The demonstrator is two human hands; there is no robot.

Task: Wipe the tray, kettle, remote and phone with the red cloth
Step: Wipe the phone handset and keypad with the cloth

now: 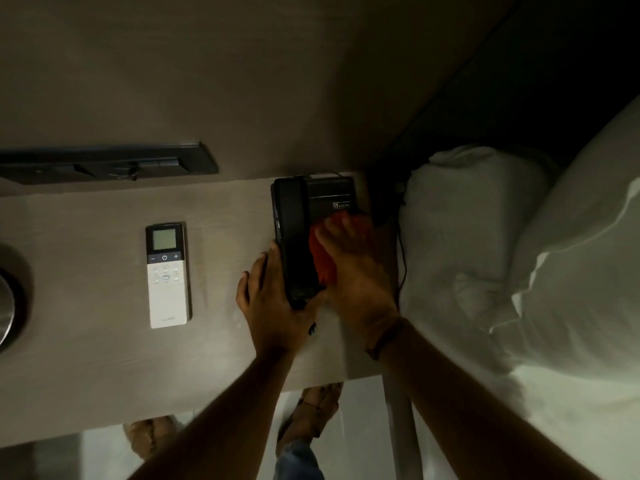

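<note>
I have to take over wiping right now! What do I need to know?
Left hand: open, pressed against the near end of the black desk phone, steadying it by the handset side.
Right hand: pressing the red cloth onto the phone's body, just right of the handset; it looks blurred, likely mid-wipe.
White remote lies flat on the wooden desk, left of the phone.
A round metal thing shows at the desk's left edge, maybe the kettle; tray not in view.
Done: cannot tell from this view.
Left: finish the phone; check the remote, kettle and tray.
</note>
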